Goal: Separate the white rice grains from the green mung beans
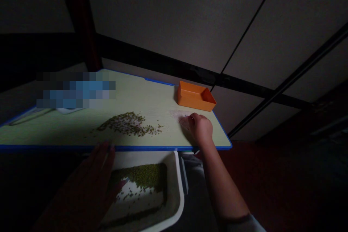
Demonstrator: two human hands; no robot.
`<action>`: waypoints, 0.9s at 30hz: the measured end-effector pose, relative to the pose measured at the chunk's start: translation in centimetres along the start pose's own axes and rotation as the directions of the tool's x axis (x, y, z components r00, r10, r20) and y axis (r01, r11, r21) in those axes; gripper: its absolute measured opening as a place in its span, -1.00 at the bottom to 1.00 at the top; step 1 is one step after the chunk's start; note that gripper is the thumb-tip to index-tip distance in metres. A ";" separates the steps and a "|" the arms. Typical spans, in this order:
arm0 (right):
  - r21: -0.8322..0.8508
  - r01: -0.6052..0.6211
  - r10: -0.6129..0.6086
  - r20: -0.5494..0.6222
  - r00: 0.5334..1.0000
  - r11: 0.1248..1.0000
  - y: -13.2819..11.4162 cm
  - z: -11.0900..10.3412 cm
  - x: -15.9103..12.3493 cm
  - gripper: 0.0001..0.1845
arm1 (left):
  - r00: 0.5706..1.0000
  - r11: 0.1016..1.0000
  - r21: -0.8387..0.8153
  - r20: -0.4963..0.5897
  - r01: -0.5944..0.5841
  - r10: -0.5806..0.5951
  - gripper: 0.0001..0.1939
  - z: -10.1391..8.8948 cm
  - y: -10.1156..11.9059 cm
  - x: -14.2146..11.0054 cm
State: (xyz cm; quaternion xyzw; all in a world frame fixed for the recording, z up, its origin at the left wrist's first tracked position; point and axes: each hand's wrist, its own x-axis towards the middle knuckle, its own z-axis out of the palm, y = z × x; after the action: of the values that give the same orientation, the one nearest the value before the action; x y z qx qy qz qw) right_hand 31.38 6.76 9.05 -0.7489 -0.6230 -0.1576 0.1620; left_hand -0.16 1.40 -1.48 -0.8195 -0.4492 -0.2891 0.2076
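Observation:
A loose heap of small green beans, which look like mung beans, is spread on a pale yellow-green folding tabletop with a blue rim. My right hand is on the tabletop to the right of the heap, its fingers pinched together at a faint pinkish patch. Whatever those fingers hold, if anything, is hidden. In deep shadow, my left hand reaches to the table's front edge with fingers stretched out and thumb apart. Beside it, below the edge, a white plastic tub contains many more green beans.
An orange rectangular box stands at the table's back right corner. A blurred-out blue object lies at the left end. Behind the table rises a pale panelled wall; reddish floor shows at the right.

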 end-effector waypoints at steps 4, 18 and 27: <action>0.023 0.020 -0.021 0.005 1.000 1.000 -0.2 -0.1 0.2 -0.69 | 0.999 0.999 0.018 -0.026 -0.026 0.027 -0.21 -0.2 0.1 0.2; 0.119 0.032 -0.031 -0.009 0.999 0.992 -0.1 -0.1 -0.7 -0.70 | 1.000 1.000 0.005 0.001 0.004 -0.004 -0.18 -0.2 0.1 0.1; 0.201 0.168 -0.168 -0.017 0.986 0.965 -1.1 0.1 -1.5 -0.70 | 1.000 0.999 0.034 0.009 -0.010 0.009 -0.20 -0.3 0.0 0.1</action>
State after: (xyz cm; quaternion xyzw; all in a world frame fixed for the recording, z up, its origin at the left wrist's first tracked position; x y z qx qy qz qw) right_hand 30.03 5.67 8.34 -0.6729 -0.6972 -0.1065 0.2232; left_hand -0.17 1.24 -1.14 -0.8193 -0.4510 -0.2768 0.2208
